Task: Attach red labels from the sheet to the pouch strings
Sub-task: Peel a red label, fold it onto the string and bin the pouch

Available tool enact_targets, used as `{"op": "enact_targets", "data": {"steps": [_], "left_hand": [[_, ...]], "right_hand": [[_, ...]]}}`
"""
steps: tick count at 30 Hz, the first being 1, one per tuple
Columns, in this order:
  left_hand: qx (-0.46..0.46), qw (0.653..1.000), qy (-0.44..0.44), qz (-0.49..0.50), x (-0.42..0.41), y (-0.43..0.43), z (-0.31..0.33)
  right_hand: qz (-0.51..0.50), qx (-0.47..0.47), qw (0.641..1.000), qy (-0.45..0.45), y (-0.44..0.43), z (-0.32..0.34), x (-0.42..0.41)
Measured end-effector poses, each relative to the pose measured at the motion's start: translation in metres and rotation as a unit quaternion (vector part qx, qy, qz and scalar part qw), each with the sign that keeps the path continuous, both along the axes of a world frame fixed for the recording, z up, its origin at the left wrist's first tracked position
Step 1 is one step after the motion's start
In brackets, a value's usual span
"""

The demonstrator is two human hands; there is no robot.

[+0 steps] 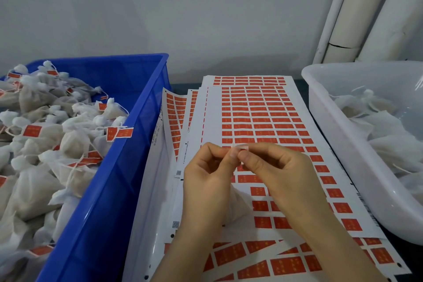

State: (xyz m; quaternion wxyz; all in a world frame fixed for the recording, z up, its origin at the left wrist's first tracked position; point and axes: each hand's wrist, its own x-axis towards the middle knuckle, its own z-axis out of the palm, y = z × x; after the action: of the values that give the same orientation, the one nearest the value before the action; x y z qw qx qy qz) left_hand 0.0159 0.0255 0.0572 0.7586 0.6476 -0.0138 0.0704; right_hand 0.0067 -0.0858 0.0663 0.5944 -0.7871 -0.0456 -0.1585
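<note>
Sheets of red labels lie stacked on the table between two bins. Above the top sheet, my left hand and my right hand meet fingertip to fingertip. Together they pinch a small label, whose pale back faces me. A white mesh pouch hangs below my hands, partly hidden by them. Its string is not visible.
A blue crate on the left holds several white pouches with red labels on their strings. A translucent white tub on the right holds pouches without labels. White pipes stand against the wall at the back right.
</note>
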Motion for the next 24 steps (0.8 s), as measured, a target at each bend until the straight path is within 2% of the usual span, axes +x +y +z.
{"op": "enact_targets", "data": {"steps": [9, 16, 20, 24], "left_hand": [[0.099, 0.995, -0.022, 0.008, 0.003, -0.004, -0.008], [0.042, 0.998, 0.036, 0.006, 0.004, 0.000, -0.005], [0.028, 0.999, 0.035, 0.015, 0.004, 0.000, -0.004], [0.020, 0.999, 0.030, 0.019, 0.004, 0.003, -0.003]], "right_hand": [[-0.039, -0.051, 0.998, -0.023, -0.002, -0.008, 0.003], [-0.056, -0.021, 0.998, 0.010, -0.004, -0.009, 0.005], [-0.030, 0.031, 0.999, 0.032, -0.001, -0.007, 0.004], [-0.032, -0.010, 0.999, 0.035, -0.001, -0.010, 0.006]]}}
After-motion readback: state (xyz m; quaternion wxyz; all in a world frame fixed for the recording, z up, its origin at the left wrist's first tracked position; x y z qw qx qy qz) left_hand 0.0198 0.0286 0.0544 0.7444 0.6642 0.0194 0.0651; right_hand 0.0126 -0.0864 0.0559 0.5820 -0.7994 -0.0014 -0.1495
